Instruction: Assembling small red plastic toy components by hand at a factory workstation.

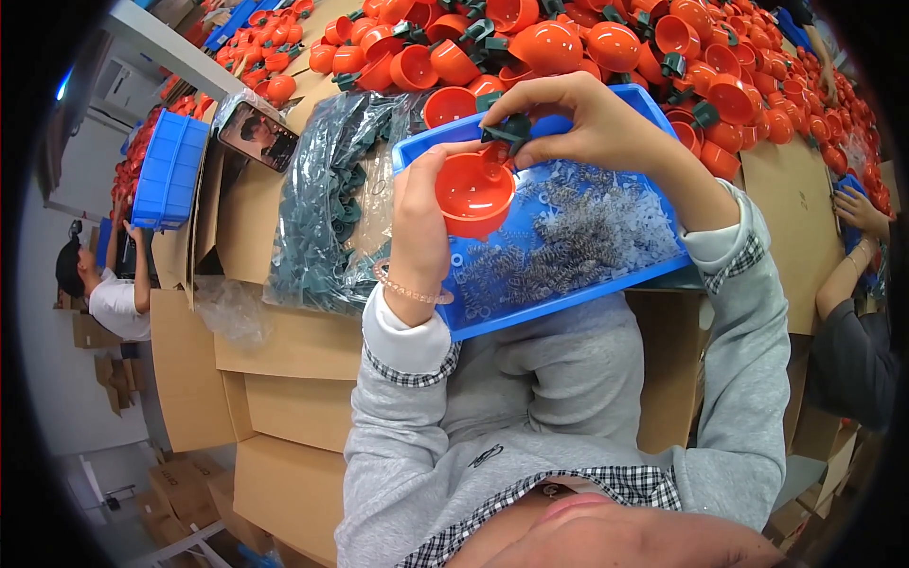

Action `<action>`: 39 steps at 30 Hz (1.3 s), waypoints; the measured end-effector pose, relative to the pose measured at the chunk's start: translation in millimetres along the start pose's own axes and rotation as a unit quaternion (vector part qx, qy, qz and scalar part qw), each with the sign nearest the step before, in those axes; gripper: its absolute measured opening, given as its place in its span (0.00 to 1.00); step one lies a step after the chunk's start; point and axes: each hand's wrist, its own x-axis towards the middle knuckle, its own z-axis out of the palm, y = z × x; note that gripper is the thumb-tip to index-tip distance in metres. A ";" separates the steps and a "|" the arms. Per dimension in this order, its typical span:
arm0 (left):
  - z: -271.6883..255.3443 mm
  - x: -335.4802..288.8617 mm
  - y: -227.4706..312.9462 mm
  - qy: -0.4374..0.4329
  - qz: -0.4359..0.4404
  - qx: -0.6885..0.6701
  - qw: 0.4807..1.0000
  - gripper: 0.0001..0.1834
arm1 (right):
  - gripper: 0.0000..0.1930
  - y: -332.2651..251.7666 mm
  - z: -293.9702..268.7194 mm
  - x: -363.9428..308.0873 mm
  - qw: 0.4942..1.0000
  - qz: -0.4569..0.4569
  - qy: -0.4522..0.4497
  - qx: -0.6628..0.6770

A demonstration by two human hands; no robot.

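So, our left hand (421, 208) grips rounded red plastic cup (473, 210), seemingly for steadiness; right hand (571, 112) pinches dark-green plastic fitting (507, 133) at cup's edge, both above rectangular blue tray (568, 293) keeping metal coil springs (570, 237) close.

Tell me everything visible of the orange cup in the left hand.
The cup is a glossy, orange-red, rounded bowl that looks like plastic, with a small projection at its upper right. Its open mouth faces the camera, above the blue tray. The left hand holds its left side; the right hand pinches a dark green part by the projection; whether they join is unclear.
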 end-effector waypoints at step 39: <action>-7.3 4.1 -7.1 0.018 0.007 -0.019 1.000 0.20 | 0.21 -0.8 5.1 -0.5 0.999 0.022 -0.035 0.022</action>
